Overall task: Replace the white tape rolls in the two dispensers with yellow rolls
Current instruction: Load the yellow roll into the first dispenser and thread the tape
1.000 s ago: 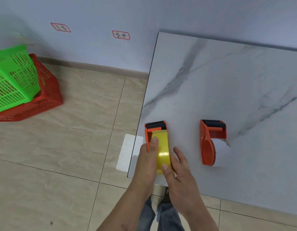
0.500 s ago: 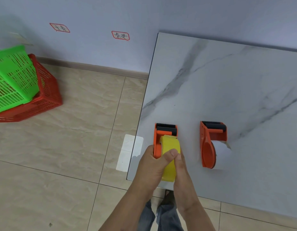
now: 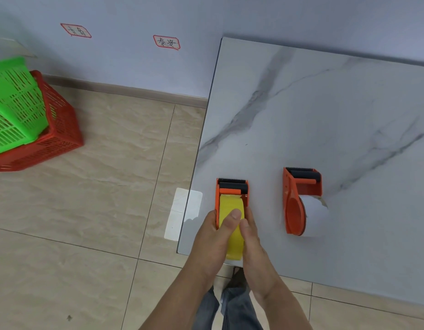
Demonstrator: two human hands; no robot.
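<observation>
Near the front left corner of the marble table stands an orange tape dispenser with a yellow tape roll in it. My left hand grips its left side, thumb lying on the yellow roll. My right hand presses against the roll's right side. To the right lies a second orange dispenser on its side, holding a white tape roll with a loose end curling up.
A green basket sits tilted inside a red basket on the tiled floor at the left. A white sheet lies on the floor by the table's edge. Two labels are stuck on the wall.
The dispenser with the yellow roll has shifted right, away from the table's left edge. My hands have closed in on both sides of the roll, and my left thumb now rests on top.
</observation>
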